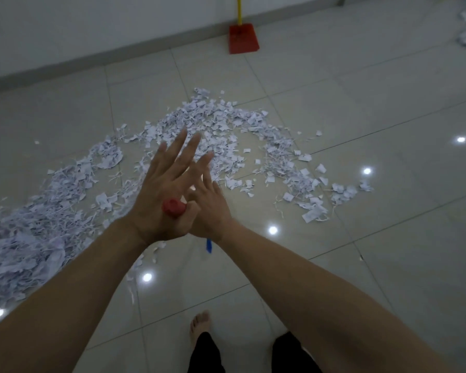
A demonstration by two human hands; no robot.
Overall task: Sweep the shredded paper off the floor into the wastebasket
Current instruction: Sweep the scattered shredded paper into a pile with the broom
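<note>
Overall light: dim, greyish, with a cool cast over the whole view.
Light source: overhead, out of view; it shows only as small round white reflections on the glossy floor (334,103), scattered across the lower and right parts.
Glare: the reflections are blown out to white with soft halos; the tiles between them have a dull sheen.
Shadows: faint and soft; a darker patch lies on the floor below the hands (183,200).
Blur: fingertips smeared; the far shredded paper (226,122) soft, its scraps merging.
Distortion: wide-angle; tile seams and the wall base bend toward the edges, forearms look stretched.
Edges: corners darker and less sharp.
</note>
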